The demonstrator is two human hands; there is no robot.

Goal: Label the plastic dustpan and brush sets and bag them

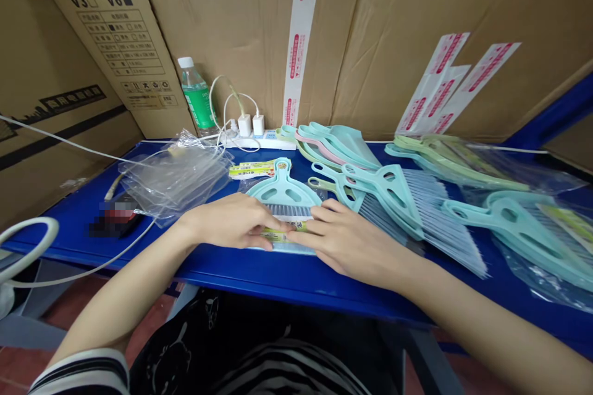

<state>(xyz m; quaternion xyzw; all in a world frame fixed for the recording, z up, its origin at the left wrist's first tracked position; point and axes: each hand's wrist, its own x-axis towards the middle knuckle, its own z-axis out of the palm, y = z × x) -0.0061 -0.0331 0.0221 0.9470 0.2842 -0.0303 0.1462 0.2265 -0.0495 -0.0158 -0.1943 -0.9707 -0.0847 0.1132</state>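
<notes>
In front of me on the blue table lies a light-blue dustpan and brush set [281, 187], its handle pointing away from me. A yellow-green printed label [277, 236] lies across it below the bristles. My left hand [234, 219] rests on the left part of the label, its index finger stretched out and its thumb apart from it. Lying flat from the other side, my right hand [345, 237] presses the label with spread fingers. Both sets of fingertips meet near the label's middle and hide part of it. Neither hand grips anything.
Several loose brushes [391, 197] lie to the right, with stacked dustpans [345, 142] behind. Bagged sets [532, 228] are at far right. Clear plastic bags [178, 176], spare labels [252, 169], a bottle [198, 99] and a power strip [262, 141] with cables stand or lie left and back.
</notes>
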